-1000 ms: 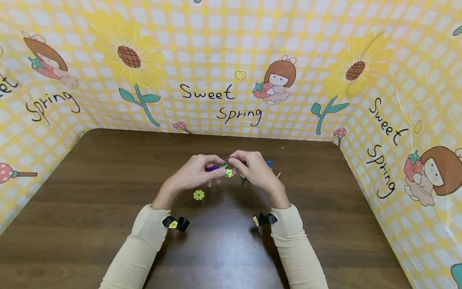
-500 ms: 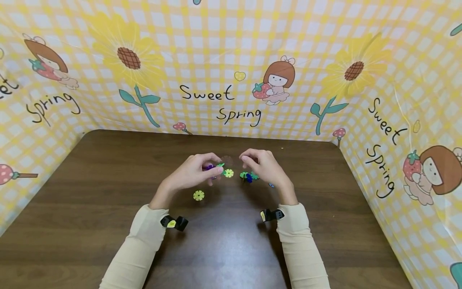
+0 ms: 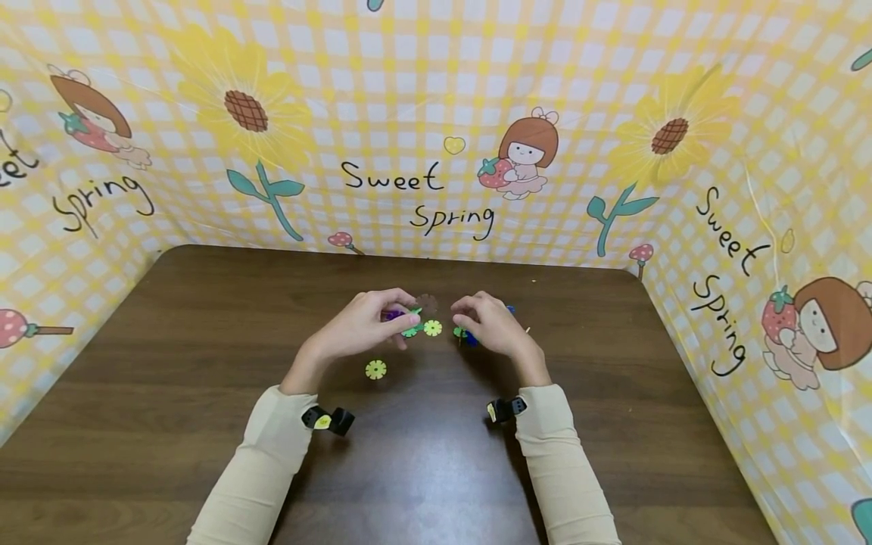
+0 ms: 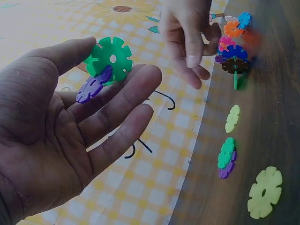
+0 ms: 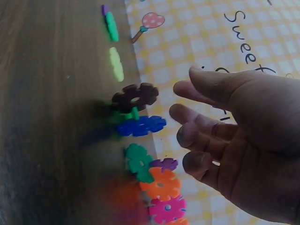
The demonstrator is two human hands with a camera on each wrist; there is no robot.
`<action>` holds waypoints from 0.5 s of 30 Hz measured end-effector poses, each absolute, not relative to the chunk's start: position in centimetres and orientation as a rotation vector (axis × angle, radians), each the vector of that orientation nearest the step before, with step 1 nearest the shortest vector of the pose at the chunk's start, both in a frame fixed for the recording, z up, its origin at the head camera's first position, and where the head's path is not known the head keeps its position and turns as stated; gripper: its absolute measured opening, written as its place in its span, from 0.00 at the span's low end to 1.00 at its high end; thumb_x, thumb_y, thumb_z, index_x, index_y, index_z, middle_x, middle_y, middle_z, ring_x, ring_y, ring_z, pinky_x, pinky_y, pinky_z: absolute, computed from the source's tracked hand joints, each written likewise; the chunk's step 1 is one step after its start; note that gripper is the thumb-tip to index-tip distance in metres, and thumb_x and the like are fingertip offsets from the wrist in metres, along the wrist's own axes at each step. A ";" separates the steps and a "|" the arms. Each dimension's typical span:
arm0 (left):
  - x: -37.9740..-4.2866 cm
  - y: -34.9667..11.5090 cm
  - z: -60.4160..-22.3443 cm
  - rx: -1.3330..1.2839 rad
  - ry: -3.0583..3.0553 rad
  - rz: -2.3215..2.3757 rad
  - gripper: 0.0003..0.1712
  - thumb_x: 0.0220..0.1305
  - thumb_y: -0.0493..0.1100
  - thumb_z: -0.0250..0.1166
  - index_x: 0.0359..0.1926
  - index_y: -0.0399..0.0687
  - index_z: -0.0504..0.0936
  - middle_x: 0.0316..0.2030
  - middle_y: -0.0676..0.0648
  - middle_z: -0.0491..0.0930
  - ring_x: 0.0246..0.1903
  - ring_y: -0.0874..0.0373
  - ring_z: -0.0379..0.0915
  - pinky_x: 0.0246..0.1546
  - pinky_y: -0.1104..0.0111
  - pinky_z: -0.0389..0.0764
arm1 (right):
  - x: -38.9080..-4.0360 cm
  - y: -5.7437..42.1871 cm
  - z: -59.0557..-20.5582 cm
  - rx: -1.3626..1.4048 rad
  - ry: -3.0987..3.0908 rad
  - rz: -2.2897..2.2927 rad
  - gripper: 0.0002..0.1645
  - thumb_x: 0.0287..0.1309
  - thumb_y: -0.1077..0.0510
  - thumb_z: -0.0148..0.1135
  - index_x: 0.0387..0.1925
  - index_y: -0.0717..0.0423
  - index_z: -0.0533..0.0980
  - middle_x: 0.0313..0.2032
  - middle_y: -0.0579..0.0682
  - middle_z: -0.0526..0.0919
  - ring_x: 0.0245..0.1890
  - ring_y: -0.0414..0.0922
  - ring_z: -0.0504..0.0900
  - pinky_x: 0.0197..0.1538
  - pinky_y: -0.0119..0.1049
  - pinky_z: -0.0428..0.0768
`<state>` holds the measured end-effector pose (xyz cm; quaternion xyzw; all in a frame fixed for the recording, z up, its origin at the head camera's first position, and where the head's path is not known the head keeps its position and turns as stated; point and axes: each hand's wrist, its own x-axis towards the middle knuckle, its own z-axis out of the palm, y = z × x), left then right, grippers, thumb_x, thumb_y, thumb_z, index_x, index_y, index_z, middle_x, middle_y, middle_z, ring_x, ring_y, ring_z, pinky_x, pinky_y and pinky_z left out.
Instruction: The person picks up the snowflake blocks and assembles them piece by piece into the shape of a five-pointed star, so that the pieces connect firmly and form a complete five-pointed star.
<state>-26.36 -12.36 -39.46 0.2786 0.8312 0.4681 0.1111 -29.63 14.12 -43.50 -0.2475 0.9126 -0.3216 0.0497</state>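
My left hand (image 3: pixel 368 322) pinches a green notched plastic disc (image 4: pixel 120 52) between thumb and index finger. Slotted into it is a purple disc (image 4: pixel 90 89). A brown disc (image 3: pixel 427 304) shows by the left fingertips; whether it is joined to the green one I cannot tell. My right hand (image 3: pixel 493 322) has loosely bent fingers with nothing between them. It hovers close to a cluster of discs, where a brown disc (image 5: pixel 123 99) and a blue disc (image 5: pixel 140 126) stand linked by a green piece. In the head view that hand partly hides the cluster.
Along the wooden table (image 3: pixel 409 454) lie two yellow discs, one nearer (image 3: pixel 375 369) and one farther (image 3: pixel 432 328). A green disc (image 4: pixel 227 152) overlaps a purple one there. Orange (image 5: pixel 161 183) and pink discs (image 5: pixel 167 209) lie by the cluster. Checked cloth (image 3: pixel 300 204) walls the back and sides.
My right hand has left the fingertips of my left hand and shifted right, then slightly down toward the cluster. The brown disc now shows uncovered by the left hand, which has barely moved.
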 end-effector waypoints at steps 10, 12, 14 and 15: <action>-26.2 -12.5 -39.1 0.807 2.438 1.391 0.26 0.74 0.50 0.61 0.64 0.38 0.73 0.35 0.47 0.85 0.27 0.55 0.84 0.39 0.52 0.84 | -29.7 14.1 -44.4 -0.750 2.722 -0.864 0.19 0.70 0.58 0.60 0.59 0.59 0.77 0.55 0.54 0.80 0.59 0.52 0.74 0.60 0.47 0.74; -26.1 -12.5 -39.1 0.808 2.424 1.402 0.26 0.74 0.49 0.61 0.63 0.37 0.73 0.34 0.47 0.85 0.27 0.55 0.84 0.38 0.53 0.84 | -29.7 13.9 -44.3 -0.753 2.718 -0.865 0.19 0.69 0.58 0.61 0.59 0.60 0.77 0.54 0.55 0.81 0.60 0.52 0.75 0.61 0.48 0.73; -26.1 -12.5 -39.0 0.810 2.412 1.412 0.26 0.74 0.49 0.61 0.63 0.37 0.73 0.34 0.46 0.84 0.27 0.54 0.84 0.38 0.53 0.85 | -29.7 13.8 -44.2 -0.745 2.714 -0.855 0.20 0.69 0.58 0.62 0.59 0.60 0.77 0.54 0.55 0.82 0.60 0.52 0.76 0.61 0.48 0.74; -26.1 -12.5 -39.0 0.812 2.409 1.417 0.26 0.74 0.49 0.60 0.63 0.36 0.73 0.35 0.46 0.84 0.27 0.54 0.84 0.37 0.54 0.85 | -29.6 13.8 -44.1 -0.735 2.711 -0.844 0.20 0.69 0.57 0.62 0.59 0.60 0.77 0.55 0.55 0.82 0.59 0.51 0.77 0.60 0.47 0.74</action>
